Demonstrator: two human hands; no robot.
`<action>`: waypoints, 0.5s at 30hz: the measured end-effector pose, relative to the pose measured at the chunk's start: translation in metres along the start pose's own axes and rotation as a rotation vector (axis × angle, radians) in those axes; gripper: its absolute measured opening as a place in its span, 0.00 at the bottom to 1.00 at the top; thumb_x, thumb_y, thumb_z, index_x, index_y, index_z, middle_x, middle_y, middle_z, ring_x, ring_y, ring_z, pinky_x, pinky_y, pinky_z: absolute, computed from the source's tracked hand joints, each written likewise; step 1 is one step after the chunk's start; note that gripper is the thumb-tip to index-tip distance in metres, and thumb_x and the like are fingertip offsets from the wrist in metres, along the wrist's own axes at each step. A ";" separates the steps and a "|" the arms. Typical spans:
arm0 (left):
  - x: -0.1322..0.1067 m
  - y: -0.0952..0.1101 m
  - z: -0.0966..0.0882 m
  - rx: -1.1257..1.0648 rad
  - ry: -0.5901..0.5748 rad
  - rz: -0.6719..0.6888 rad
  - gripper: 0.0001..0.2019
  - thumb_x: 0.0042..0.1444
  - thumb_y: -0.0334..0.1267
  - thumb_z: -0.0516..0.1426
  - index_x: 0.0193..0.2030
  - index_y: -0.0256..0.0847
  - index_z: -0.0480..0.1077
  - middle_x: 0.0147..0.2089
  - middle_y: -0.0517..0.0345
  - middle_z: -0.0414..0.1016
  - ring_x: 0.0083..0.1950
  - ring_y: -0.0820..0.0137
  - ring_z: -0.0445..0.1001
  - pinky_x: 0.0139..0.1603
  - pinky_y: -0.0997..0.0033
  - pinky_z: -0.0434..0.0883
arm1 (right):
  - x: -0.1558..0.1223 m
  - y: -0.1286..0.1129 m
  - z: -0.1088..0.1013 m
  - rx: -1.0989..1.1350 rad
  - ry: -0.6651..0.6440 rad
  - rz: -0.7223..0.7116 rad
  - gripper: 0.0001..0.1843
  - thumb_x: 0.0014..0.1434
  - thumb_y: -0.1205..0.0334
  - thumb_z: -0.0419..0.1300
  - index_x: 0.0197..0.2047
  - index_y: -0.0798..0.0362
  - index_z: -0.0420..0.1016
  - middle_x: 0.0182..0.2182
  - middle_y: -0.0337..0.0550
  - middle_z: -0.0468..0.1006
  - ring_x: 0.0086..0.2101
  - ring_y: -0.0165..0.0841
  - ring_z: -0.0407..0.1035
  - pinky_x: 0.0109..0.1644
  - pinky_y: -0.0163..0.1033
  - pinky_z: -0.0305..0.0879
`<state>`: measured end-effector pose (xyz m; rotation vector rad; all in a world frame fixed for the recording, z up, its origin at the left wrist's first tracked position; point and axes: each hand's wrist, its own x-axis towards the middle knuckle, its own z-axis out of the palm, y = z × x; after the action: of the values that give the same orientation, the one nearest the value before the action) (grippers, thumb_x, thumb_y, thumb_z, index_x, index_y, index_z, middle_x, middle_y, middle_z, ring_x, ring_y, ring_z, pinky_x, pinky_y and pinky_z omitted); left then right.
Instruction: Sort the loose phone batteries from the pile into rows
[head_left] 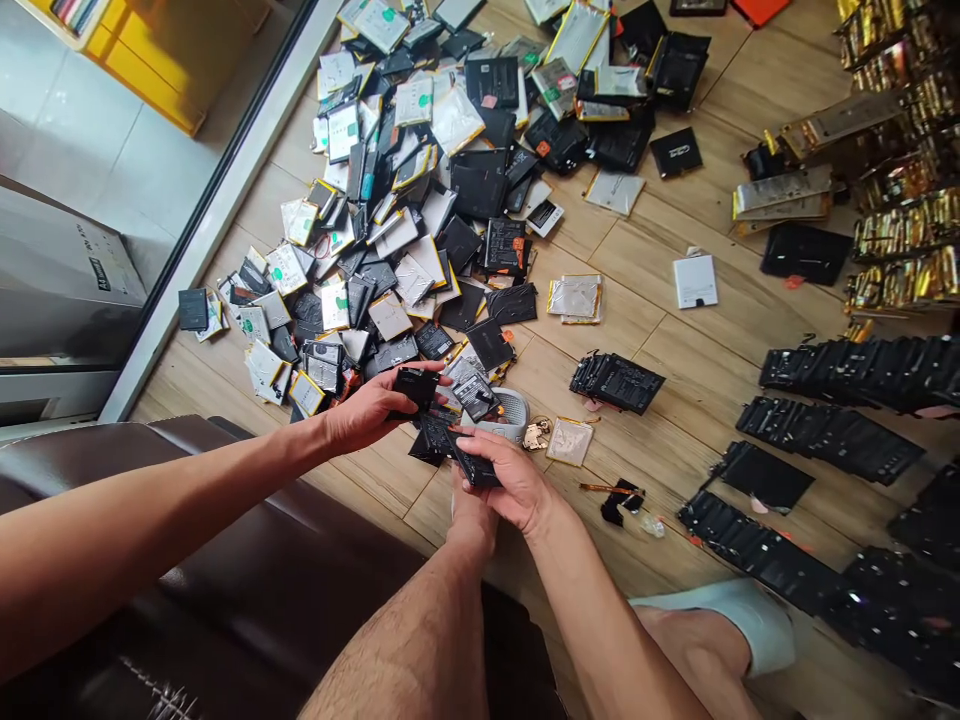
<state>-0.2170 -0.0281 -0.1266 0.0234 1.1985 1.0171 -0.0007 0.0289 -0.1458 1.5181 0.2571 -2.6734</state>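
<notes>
Head-cam view, looking down at a wood floor from a brown leather seat. Bare knees at bottom, and one foot in a pale slipper.

L hand reaches out over the near edge of a big loose pile of phone batteries. Its fingers are closed round a squarish black battery, thumb on top. R hand sits just beside it, nearer the body, pinching a slim black battery btwn thumb and fingers. Both batteries are off the floor, close together but not touching as far as I can tell. More dark cells lie right under the hands.

The pile is mixed: black, silver and white cells, some w/ yellow edges or green stickers.

To the R, well apart from the hands:
- long overlapping rows of black batteries
- stacks of gold-wrapped cells further back
- a small stack of black cells between pile and rows
- a silver pouch cell and a white battery, each lying alone

Step in hand, by the look of it: two picked cells held up side by side, approx. mid-handling. Both hands are full, so any further pick calls for putting one cell down first. Reaching the rows means a long stretch to the R.
</notes>
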 end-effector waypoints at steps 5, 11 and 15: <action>0.000 0.001 -0.002 -0.077 -0.020 -0.057 0.30 0.50 0.20 0.64 0.61 0.39 0.75 0.66 0.45 0.75 0.58 0.56 0.80 0.63 0.56 0.72 | -0.002 -0.003 -0.006 -0.005 0.006 0.023 0.25 0.46 0.62 0.73 0.50 0.50 0.82 0.32 0.38 0.79 0.28 0.28 0.68 0.22 0.27 0.62; 0.005 0.002 -0.007 -0.259 -0.060 -0.142 0.20 0.64 0.34 0.59 0.61 0.30 0.74 0.65 0.36 0.75 0.59 0.52 0.79 0.61 0.55 0.74 | -0.015 -0.011 -0.013 -0.091 0.010 -0.108 0.31 0.49 0.58 0.73 0.58 0.48 0.78 0.45 0.41 0.83 0.38 0.32 0.76 0.35 0.33 0.71; 0.006 0.004 -0.006 -0.279 -0.041 -0.115 0.19 0.67 0.41 0.58 0.59 0.29 0.75 0.64 0.32 0.75 0.60 0.49 0.78 0.60 0.51 0.75 | -0.012 -0.014 -0.021 -0.265 0.087 -0.374 0.31 0.52 0.53 0.70 0.59 0.48 0.75 0.51 0.43 0.83 0.51 0.41 0.77 0.54 0.43 0.73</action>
<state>-0.2241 -0.0248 -0.1321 -0.2399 1.0012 1.0693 0.0211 0.0460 -0.1444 1.6368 0.9463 -2.6875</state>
